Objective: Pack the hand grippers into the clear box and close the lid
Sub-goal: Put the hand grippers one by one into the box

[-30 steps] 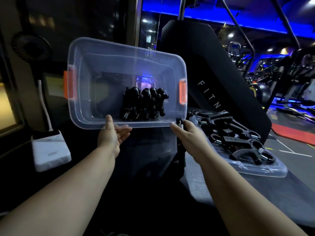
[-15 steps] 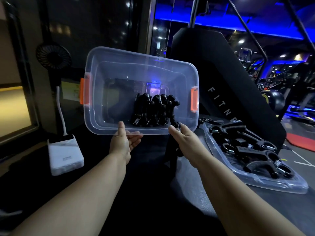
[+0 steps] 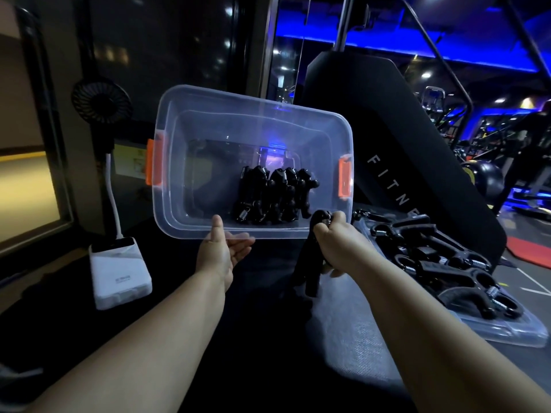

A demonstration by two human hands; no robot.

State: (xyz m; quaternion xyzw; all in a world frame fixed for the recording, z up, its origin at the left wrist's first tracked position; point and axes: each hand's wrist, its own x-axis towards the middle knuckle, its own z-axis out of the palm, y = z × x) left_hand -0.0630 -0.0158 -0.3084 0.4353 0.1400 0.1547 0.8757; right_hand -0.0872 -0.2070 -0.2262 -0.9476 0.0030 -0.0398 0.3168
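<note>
The clear box [image 3: 253, 120] — tipped open-side toward the camera, a row of hand grippers [image 3: 274, 195] against its lower wall — is pinched at the near rim by the left hand [image 3: 222, 253], while the right hand [image 3: 337, 245] clutches one more gripper [image 3: 310, 263] just below its corner, above a dark surface [image 3: 268, 323] in a blue-lit gym [image 3: 507, 138].

One box [image 3: 179, 186], one lid [image 3: 511, 333], two hands [image 3: 220, 254] [image 3: 338, 248]

"FITNE", cut off, blk machine panel [image 3: 393, 123]
</note>
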